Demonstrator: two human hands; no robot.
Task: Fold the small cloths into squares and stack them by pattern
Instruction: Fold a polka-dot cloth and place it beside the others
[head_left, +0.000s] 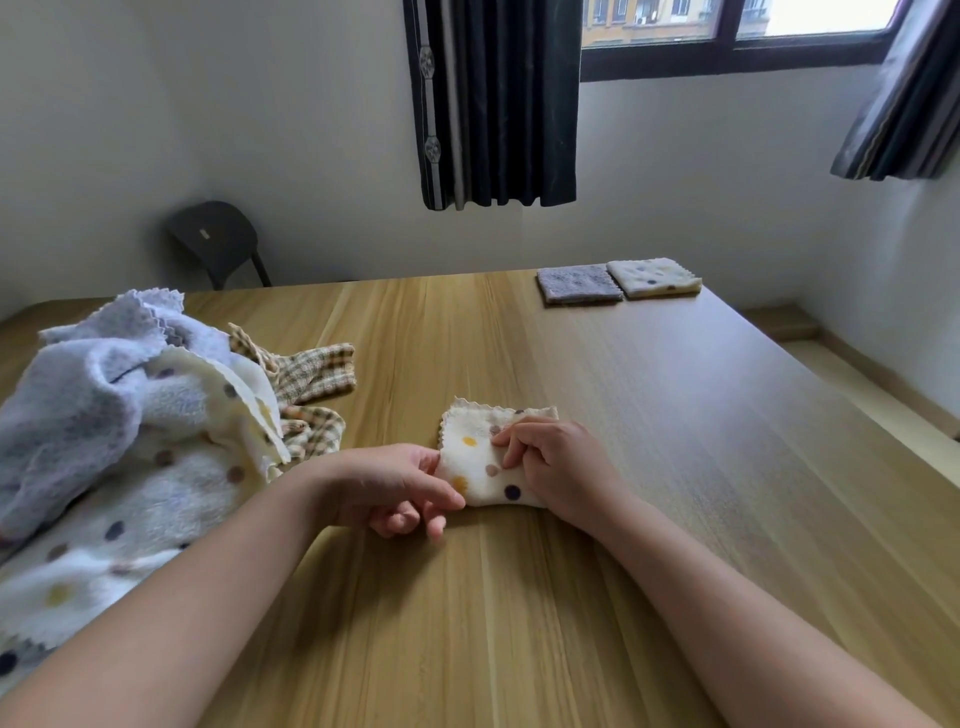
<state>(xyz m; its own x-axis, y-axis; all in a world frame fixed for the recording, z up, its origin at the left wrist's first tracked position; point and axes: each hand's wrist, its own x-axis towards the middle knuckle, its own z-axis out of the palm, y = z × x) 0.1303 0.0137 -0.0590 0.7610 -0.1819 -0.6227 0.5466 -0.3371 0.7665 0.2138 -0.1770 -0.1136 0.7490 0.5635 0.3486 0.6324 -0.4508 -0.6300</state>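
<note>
A cream cloth with coloured dots (480, 457) lies folded into a small square in the middle of the wooden table (649, 467). My right hand (556, 465) rests on its right side, fingertips curled down onto the fabric. My left hand (400, 491) pinches the cloth's left edge between thumb and fingers. At the far right of the table sit two folded squares side by side: a grey one (578, 283) and a cream dotted one (653, 277).
A loose heap at the left holds a grey cloth (83, 395), cream dotted cloths (156, 499) and plaid cloths (317, 374). A dark chair (215, 236) stands behind the table. Curtains and a window fill the back wall.
</note>
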